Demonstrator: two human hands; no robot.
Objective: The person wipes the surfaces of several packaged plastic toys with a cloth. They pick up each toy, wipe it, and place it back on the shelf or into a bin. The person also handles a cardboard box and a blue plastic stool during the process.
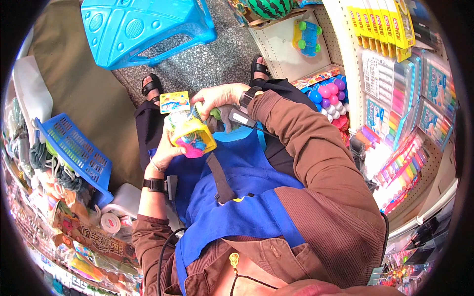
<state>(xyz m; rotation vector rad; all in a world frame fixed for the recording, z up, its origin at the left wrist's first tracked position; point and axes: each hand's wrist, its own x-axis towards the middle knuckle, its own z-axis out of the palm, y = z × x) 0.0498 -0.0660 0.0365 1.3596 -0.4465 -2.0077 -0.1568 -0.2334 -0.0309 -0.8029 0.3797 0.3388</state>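
My left hand point(166, 150) holds a netted toy pack point(194, 135) from its left side, with the thumb along its lower edge. A yellow plastic rim, pink and blue pieces and a printed header card point(174, 102) show on the pack. My right hand point(222, 97) is bent over the pack's upper right, thumb and fingers pinched at the net beside a green part. Under that hand lies a crumpled grey-green fabric thing point(221, 120); how it is held is hidden. The pack is above my lap, over a blue apron point(237, 177).
A blue plastic stool point(144, 29) stands ahead. On the left is a blue slotted basket point(76, 148) by a brown covered surface point(85, 92). Shelving on the right holds marker sets point(385, 92), yellow boxed goods point(381, 26), colored balls point(329, 94) and a toy skateboard point(307, 38).
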